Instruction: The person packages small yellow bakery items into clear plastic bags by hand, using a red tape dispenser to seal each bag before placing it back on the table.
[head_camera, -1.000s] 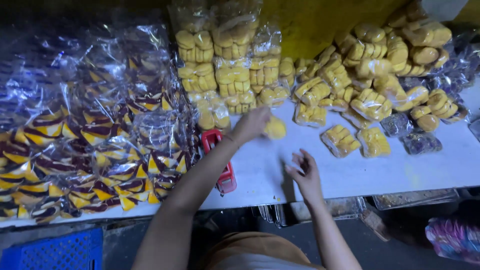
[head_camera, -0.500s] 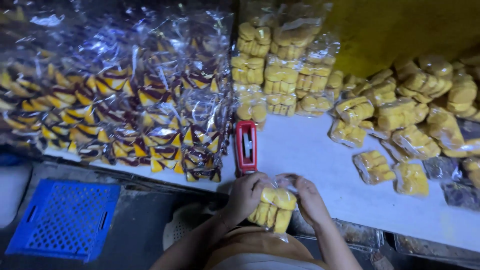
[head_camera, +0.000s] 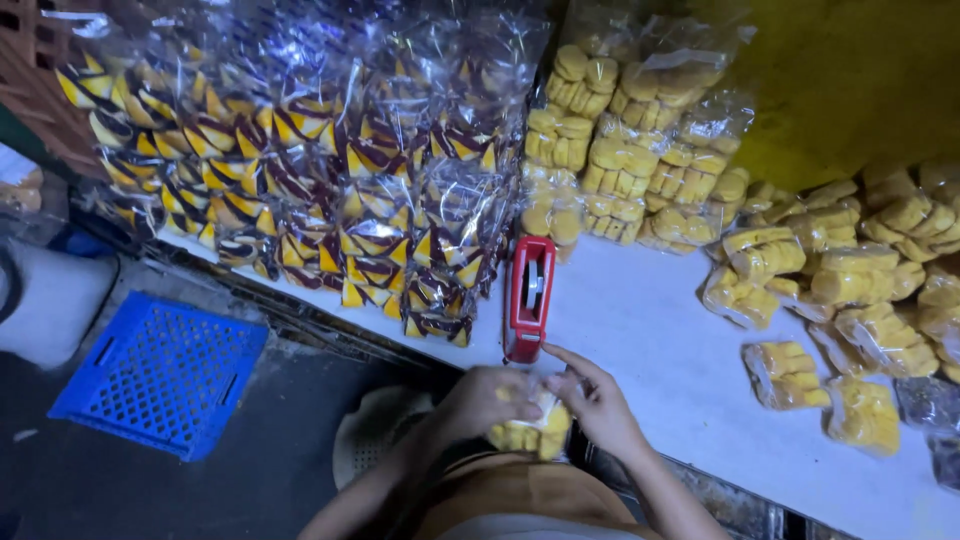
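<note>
While both hands work close to the body, the person holds a small clear bag of yellow snacks just below the near edge of the white table. The left hand wraps over the top of the bag with its fingers curled down and pressed together. The right hand pinches the open end of the bag between thumb and fingers, with one finger pointing toward the red tape tool. That tool sits on the table right at the near edge, just beside the hands.

A lot looks done already. Along the far left part of the table, many sealed bags of striped yellow and brown snacks are piled up high. Next to them, at the far middle, tall bags of yellow snacks are stacked. On the right side of the table, loose small yellow bags lie spread about, some on top of each other and some apart. It is too hard to tell which of these are closed and which are open.

So the bag in the hands seems to be only one of many, and its top looks not yet closed. The big piles hint that much of the packing is finished, while the scattered bags on the right may be left to do.

Down on the dark floor at the left sits a blue plastic crate
</note>
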